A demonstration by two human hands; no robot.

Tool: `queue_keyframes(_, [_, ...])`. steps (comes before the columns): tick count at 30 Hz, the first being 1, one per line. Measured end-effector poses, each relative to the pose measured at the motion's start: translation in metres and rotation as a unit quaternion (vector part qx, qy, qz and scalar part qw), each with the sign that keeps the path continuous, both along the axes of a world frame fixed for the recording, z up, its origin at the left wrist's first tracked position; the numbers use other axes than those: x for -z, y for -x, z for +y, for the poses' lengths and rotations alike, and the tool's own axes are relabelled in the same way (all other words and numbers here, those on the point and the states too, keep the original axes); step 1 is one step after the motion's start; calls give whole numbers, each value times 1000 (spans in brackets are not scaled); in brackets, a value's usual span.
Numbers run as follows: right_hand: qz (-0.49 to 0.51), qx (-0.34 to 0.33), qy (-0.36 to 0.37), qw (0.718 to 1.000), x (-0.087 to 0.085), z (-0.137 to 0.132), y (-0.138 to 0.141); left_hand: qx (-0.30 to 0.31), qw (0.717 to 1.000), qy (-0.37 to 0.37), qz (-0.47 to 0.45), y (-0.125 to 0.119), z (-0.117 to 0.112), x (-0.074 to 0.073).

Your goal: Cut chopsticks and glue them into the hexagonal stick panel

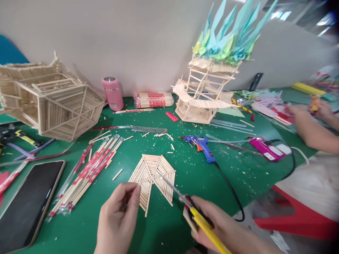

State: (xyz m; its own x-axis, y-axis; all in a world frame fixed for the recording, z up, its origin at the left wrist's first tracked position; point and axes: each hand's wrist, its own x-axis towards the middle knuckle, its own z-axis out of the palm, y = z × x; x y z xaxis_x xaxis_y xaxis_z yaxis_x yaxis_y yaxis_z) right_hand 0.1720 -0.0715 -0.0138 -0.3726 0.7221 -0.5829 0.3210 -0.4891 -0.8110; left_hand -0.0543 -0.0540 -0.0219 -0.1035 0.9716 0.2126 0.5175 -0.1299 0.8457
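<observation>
A flat hexagon-shaped panel of wooden sticks lies on the green table in front of me. My left hand pinches the panel's near left edge with thumb and forefinger. My right hand grips pliers with yellow and black handles. Their metal jaws reach over the panel's right side, where a stick crosses it. A small wooden piece sits under my right hand, mostly hidden.
A blue glue gun with a black cord lies right of the panel. Wrapped chopsticks, a tablet, a big stick house, a pink cup and a stick tower with paper cranes stand around. Another person's arm is at right.
</observation>
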Motion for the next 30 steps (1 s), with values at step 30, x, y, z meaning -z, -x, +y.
queue_keyframes(30, [-442, -177, -428, 768, 3, 4, -21, 66, 878, -116, 459, 18, 20, 5])
